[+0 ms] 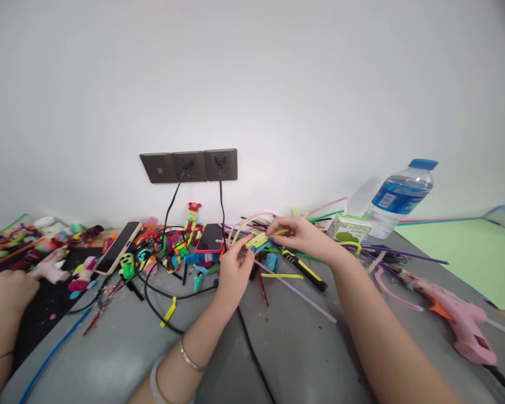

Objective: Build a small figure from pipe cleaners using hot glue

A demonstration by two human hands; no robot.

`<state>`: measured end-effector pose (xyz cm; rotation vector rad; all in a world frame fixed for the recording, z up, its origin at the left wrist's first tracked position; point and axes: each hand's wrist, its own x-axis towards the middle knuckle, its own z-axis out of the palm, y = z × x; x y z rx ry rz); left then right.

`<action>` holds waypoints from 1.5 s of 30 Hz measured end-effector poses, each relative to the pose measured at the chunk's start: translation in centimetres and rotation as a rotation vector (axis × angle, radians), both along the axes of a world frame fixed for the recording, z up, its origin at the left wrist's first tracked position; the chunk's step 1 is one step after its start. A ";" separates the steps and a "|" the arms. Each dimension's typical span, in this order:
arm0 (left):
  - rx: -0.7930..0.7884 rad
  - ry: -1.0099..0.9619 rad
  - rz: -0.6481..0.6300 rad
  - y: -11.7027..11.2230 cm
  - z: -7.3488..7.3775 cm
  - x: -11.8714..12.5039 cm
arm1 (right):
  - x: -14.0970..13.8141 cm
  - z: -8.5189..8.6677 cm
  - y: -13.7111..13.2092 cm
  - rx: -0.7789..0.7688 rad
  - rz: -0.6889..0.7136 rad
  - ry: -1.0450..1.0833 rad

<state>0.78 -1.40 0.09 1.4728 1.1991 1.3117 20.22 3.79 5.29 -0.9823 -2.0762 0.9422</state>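
Between my two hands is a small piece of yellow and blue bent pipe cleaners [258, 241]. My left hand [234, 269] pinches it from the left and below, with the thumb against its blue edge. From the right, my right hand [298, 238] has its fingertips closed on a yellow strand of the same piece. Just below my hands lie a loose yellow pipe cleaner [283, 275], a pale lilac one [297, 292] and a small blue fuzzy piece [271, 262]. A black and yellow utility knife [305, 270] rests beneath my right wrist.
A pink glue gun [460, 320] lies at right, near a water bottle [399, 196] and green paper [467, 252]. Two phones [118, 247], pipe cleaner figures [127, 265] and black cables [252, 348] spread leftward. Another person's hand [8, 300] is at far left.
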 end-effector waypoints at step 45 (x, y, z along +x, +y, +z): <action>-0.011 -0.226 0.021 0.8 -0.6 -0.1 | -3.7 0.1 -0.9 0.407 -0.253 -0.249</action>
